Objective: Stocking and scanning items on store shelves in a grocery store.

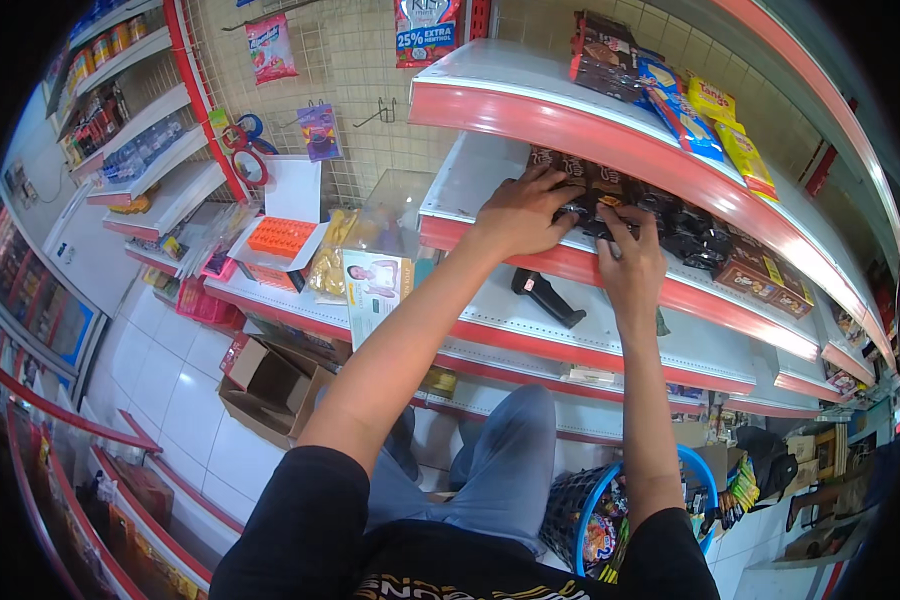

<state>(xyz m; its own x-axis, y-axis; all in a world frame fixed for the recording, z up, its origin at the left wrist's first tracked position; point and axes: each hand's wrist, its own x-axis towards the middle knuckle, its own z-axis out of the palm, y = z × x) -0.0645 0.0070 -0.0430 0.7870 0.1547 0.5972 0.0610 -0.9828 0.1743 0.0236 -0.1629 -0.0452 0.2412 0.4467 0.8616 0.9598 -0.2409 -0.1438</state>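
Note:
Dark snack packets (606,178) stand in a row on a white metal shelf with a red front edge (495,247). My left hand (529,206) lies over the packets at the row's left end, fingers spread and touching them. Just to its right, my right hand (634,244) has its fingertips on a packet near the shelf edge; whether it grips the packet is not plain. More black packets (694,232) and brown snack boxes (765,277) continue to the right. On the shelf below lies a black handheld device (547,296).
Overhead, a shelf (525,82) holds wafer packs (675,105). Leftward are an open carton with orange packs (279,238) and a standing picture box (375,289). A cardboard box (274,390) sits on the tiled floor, and a blue basket of packets (581,517) stands by my right leg.

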